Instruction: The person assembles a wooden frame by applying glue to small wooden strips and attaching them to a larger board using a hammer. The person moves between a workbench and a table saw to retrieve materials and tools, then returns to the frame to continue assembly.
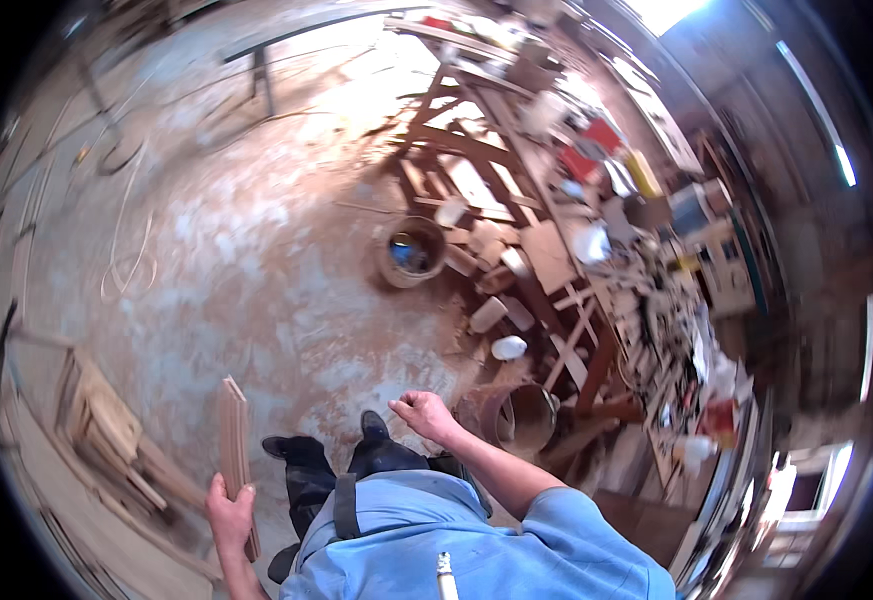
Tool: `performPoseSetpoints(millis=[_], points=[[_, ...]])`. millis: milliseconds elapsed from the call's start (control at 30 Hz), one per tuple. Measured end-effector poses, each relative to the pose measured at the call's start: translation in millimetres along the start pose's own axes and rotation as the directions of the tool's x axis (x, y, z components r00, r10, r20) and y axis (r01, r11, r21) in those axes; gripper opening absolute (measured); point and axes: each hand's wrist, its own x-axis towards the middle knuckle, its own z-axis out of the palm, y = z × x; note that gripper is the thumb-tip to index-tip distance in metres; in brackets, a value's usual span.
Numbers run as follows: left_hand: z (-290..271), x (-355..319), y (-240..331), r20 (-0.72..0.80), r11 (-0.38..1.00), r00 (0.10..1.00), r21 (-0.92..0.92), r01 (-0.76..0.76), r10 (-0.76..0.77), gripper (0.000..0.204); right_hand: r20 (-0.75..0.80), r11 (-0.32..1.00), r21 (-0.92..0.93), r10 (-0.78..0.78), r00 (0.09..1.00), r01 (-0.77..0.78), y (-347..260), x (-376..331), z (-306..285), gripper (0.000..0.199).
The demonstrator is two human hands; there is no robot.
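My left hand (227, 512) grips a short stack of thin wooden slats (234, 440) that point up and away from me at the lower left. My right hand (424, 413) hangs out in front of my body with its fingers curled in and nothing in it, just left of a rusty round bucket (516, 415). Below me I see my blue shirt (456, 545), dark trousers and black shoes (294, 447) on the dusty concrete floor (246, 250).
A cluttered wooden workbench frame (516, 210) with scraps and tools runs along the right. A round tub (411, 250) stands on the floor ahead. Wooden pieces and a small crate (96, 420) lie at the left. A metal stand (261, 70) is far ahead.
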Motion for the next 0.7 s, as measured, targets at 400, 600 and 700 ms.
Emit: performPoseSetpoints(millis=[400,600,700], points=[[157.9,77.1,166.1,0.46,0.937,0.86,0.141,-0.318,0.223,0.047,-0.478,0.588,0.797,0.473,0.74,0.139,112.6,-36.1,-255.0,0.018],[216.1,120.6,244.7,0.562,0.943,0.791,0.057,-0.327,0.24,0.043,-0.519,0.391,0.853,0.573,0.634,0.346,138.5,-28.3,-358.5,0.017],[247.6,129.8,274.6,0.621,0.938,0.758,0.101,-0.331,0.201,0.043,-0.544,0.394,0.839,0.584,0.602,0.376,156.1,-12.3,-394.3,0.018]])
